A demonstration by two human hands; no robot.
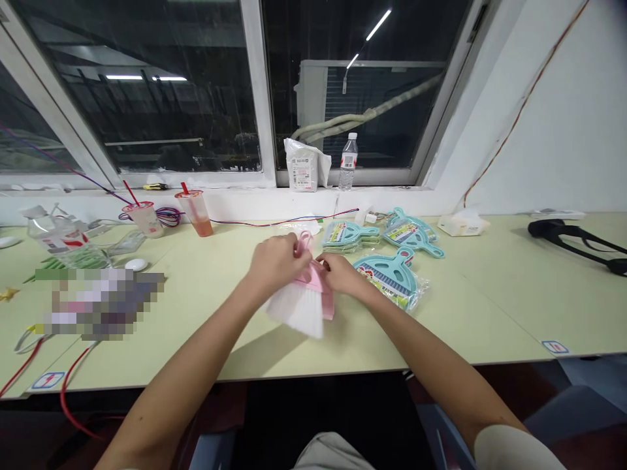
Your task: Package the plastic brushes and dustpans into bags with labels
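A small pink brush (298,307) with white bristles hangs over the table, bristles downward, in front of a pink dustpan (328,305). My left hand (278,262) is closed around the brush's upper part near its pink loop. On the other side, my right hand (337,273) pinches the upper right edge of the pink pieces; the exact contact is partly hidden by the fingers. Just right of my right hand lies a bagged turquoise dustpan and brush set (392,277). Behind it are a stack of similar sets (347,235) and more turquoise sets (411,233).
Two cups with red straws (196,212) stand at the back left, near a large plastic bottle (59,238). A water bottle (348,163) and a white package (304,170) stand on the sill. Black straps (578,243) lie far right. Red cables cross the left front edge.
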